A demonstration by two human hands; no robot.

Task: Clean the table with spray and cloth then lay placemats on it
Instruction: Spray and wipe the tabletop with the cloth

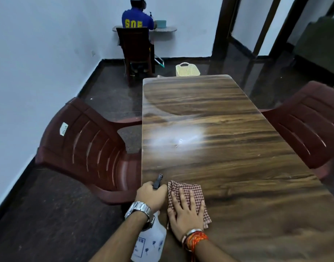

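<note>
A long wood-grain table (228,148) runs away from me. My left hand (150,195) grips the dark trigger head of a white spray bottle (149,244) at the table's near left corner, nozzle aimed up the table. A whitish patch of spray (175,137) hangs over the middle of the tabletop. My right hand (186,212) lies flat, fingers spread, on a red-and-white checked cloth (192,190) that rests on the table just right of the bottle. No placemats are in view.
Dark red plastic chairs stand at the left side (86,148) and the right side (309,121) of the table. A cream plastic basket (187,69) sits on the dark floor beyond the far end. A person sits on a wooden chair (136,46) at a wall shelf.
</note>
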